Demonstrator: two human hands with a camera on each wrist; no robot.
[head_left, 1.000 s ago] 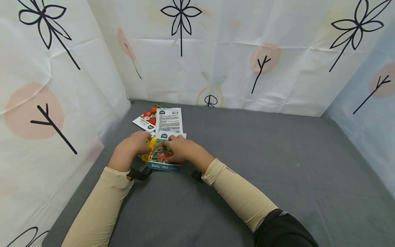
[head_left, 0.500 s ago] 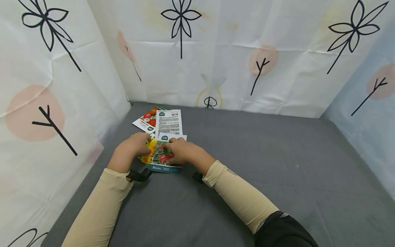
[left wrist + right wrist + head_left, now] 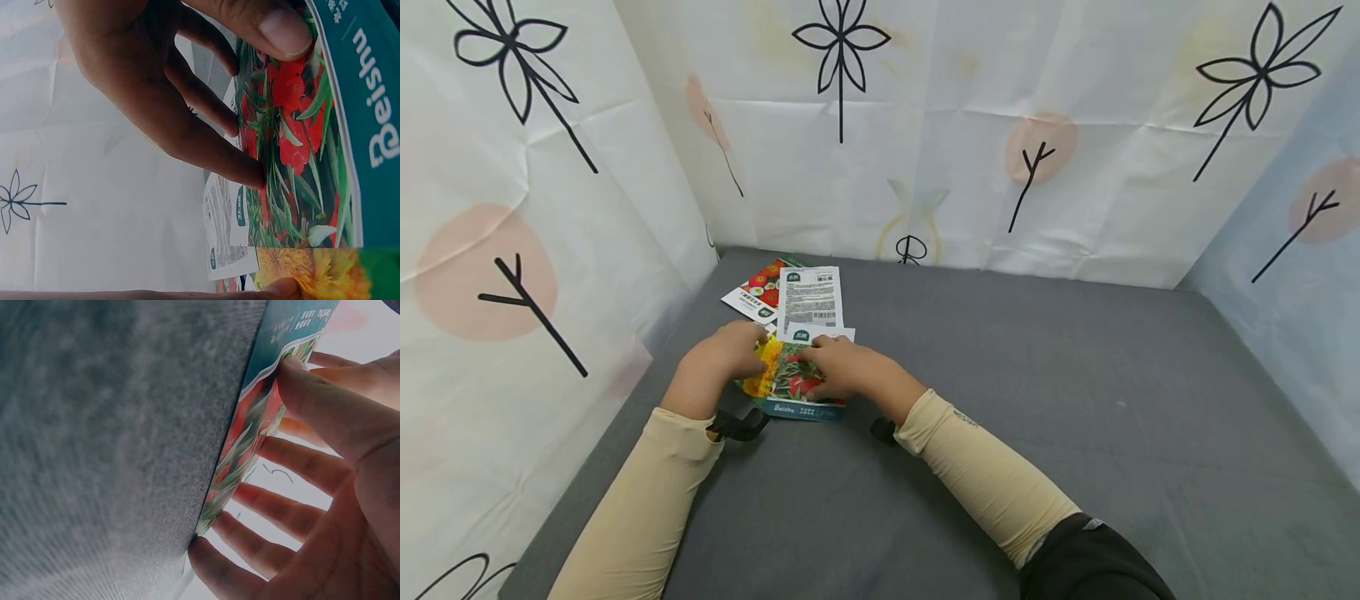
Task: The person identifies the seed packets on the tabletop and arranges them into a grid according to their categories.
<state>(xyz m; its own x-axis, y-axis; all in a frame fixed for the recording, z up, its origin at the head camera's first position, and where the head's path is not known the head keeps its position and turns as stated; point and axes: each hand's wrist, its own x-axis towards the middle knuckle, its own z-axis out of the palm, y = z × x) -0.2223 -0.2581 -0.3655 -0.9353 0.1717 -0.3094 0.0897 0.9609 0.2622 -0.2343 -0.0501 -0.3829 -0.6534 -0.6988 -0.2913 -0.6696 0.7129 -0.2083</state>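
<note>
A flower seed packet with red blooms and a teal "Beishu" band (image 3: 805, 410) lies on the grey table, overlapping a yellow-flower seed packet (image 3: 763, 381). My right hand (image 3: 853, 367) rests its thumb and spread fingertips on the red-bloom packet. In the right wrist view, its fairly straight fingers (image 3: 284, 515) reach the packet's edge. My left hand (image 3: 718, 362) touches the yellow packet from the left; in the left wrist view one of its fingers (image 3: 284, 287) meets the yellow flowers. Much of the yellow packet is hidden beneath the red-bloom one.
Behind them lie a packet with its printed white back up (image 3: 811, 296) and a packet picturing red and white flowers (image 3: 762, 287). A grey cloth (image 3: 1037, 400) covers the table. White patterned sheets (image 3: 970, 167) rise at the back and sides.
The red-bloom packet has shifted slightly right with my right hand, uncovering a little more of the yellow one. My left hand and the two packets behind stay nearly still.
</note>
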